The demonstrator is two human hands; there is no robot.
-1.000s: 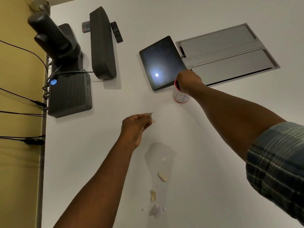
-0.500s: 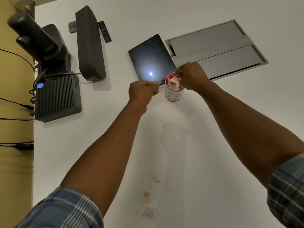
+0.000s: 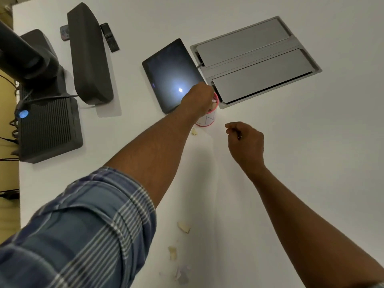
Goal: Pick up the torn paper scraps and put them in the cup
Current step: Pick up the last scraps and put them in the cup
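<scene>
My left hand (image 3: 197,100) reaches over the mouth of the cup (image 3: 207,119), so that a scrap let go there would fall inside. Its fingers are turned away from the camera and curl down toward the rim; whether they pinch paper or have let go, I cannot tell. The cup stands on the table (image 3: 311,163) directly under those fingers, with pale paper showing at its pink rim.

My right hand (image 3: 246,140) hovers just beside the cup, apart from it, fingers loosely curled and holding nothing — idle, presumably so the cup mouth is free.

One scrap (image 3: 194,132) lies on the table at the cup's foot, below my left wrist. The remaining scraps (image 3: 184,227) lie well behind both sets of fingers, toward my body — these, I judge, are yet to be gathered.
</scene>
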